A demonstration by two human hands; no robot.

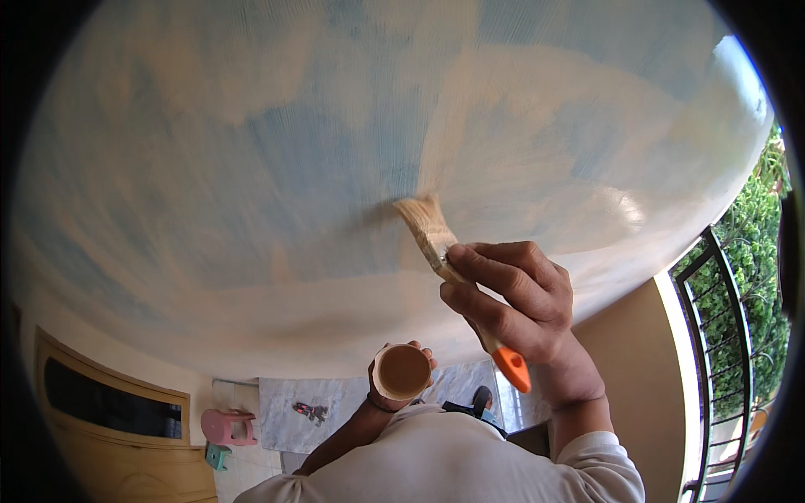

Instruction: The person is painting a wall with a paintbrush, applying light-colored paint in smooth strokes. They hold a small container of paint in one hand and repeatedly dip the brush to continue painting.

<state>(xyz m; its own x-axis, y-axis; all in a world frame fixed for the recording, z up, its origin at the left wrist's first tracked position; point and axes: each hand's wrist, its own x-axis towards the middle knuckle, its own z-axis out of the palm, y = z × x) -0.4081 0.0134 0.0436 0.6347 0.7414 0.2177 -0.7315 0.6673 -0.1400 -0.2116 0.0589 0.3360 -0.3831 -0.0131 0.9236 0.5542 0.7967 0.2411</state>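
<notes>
My right hand is closed round the handle of a paintbrush, whose orange handle end sticks out below my palm. The pale bristles touch the wall, bent against a surface of patchy blue-grey and cream paint with visible brush strokes. Lower down, near my chest, my left hand holds a round cup of brownish, cream-toned paint. Its fingers wrap the cup's far side and are partly hidden by it.
At the lower left stand a wooden door with a dark panel, a pink stool and a small green stool. A dark metal railing with green plants behind is at the right. Marble flooring lies below.
</notes>
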